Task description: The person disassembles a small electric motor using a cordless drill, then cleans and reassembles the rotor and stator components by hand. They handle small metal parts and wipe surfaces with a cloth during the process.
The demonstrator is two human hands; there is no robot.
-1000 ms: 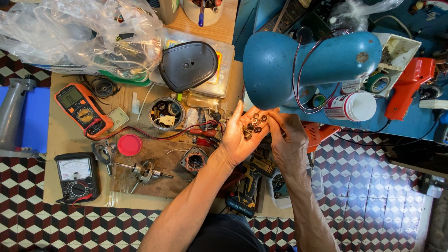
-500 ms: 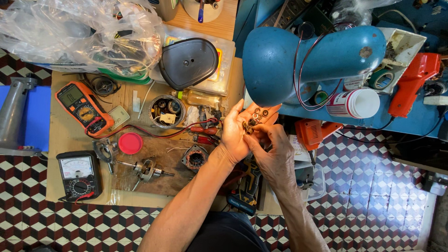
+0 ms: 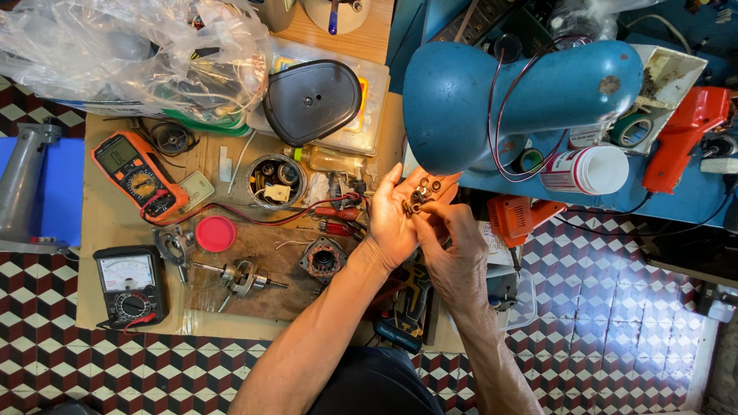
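**Small metal parts sorted in the palm**

Left hand [image 3: 396,219] was held palm up over the right edge of the surface [image 3: 104,223], cupped loosely around a cluster of small metal parts [image 3: 419,196], washers and rings by the look. Right hand [image 3: 450,246] was just beside it, fingertips pinched narrow on one piece in the cluster; which piece, too small to tell. Blue motor housing [image 3: 477,100] stood close behind the hands. Rotor shaft [image 3: 238,278] and stator [image 3: 323,260] lay near the front edge, red lid [image 3: 215,234] beside them, orange multimeter [image 3: 138,175] toward the left edge. Judged step: picking one part from the handful. Next move likely needs a fine pinch with the palm kept level
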